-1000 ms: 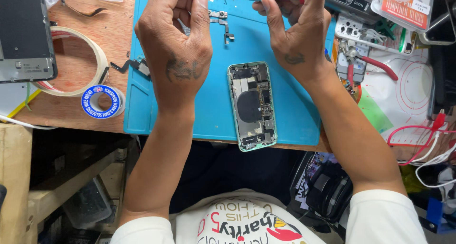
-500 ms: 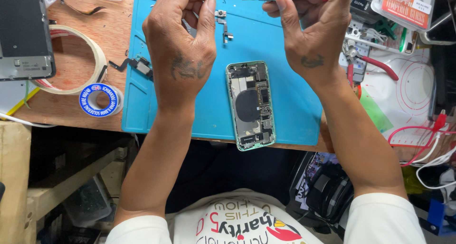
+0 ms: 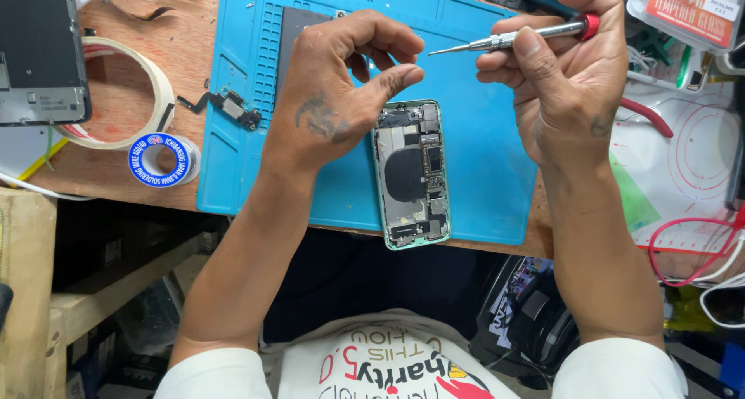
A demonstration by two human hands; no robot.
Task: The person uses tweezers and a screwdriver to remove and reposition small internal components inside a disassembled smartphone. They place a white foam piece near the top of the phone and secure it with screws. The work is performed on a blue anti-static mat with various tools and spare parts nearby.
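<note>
- Screwdriver first: slim silver precision screwdriver with a red cap, pinched in the right hand between thumb and curled fingers, lying nearly level with its thin tip aimed left toward the other hand.
- Held up off the mat, tip hanging in the air just beside the left thumb, not touching anything.
- Left hand curled into a loose claw, fingertips and thumb drawn close together with only a narrow gap; can't tell if anything tiny sits pinched in there.
- Hovering right over the top-left corner of the opened mint-green smartphone with its back off, close to it but contact not clear.
- Phone lying flat and lengthwise on the blue silicone repair mat, near the mat's front edge, bottom end poking slightly past it; dark round coil and circuit boards showing inside.
- Dark rectangular panel further back on the mat, partly hidden behind the left hand.
- Small black flex-cable part sitting at the mat's left edge.
- Off the mat on the brown wooden bench: beige roll of tape, blue-and-white spool of solder wire just in front of it.
- Black phone screen assembly at far left.
- Red-handled tool on the white pad to the right.
</note>
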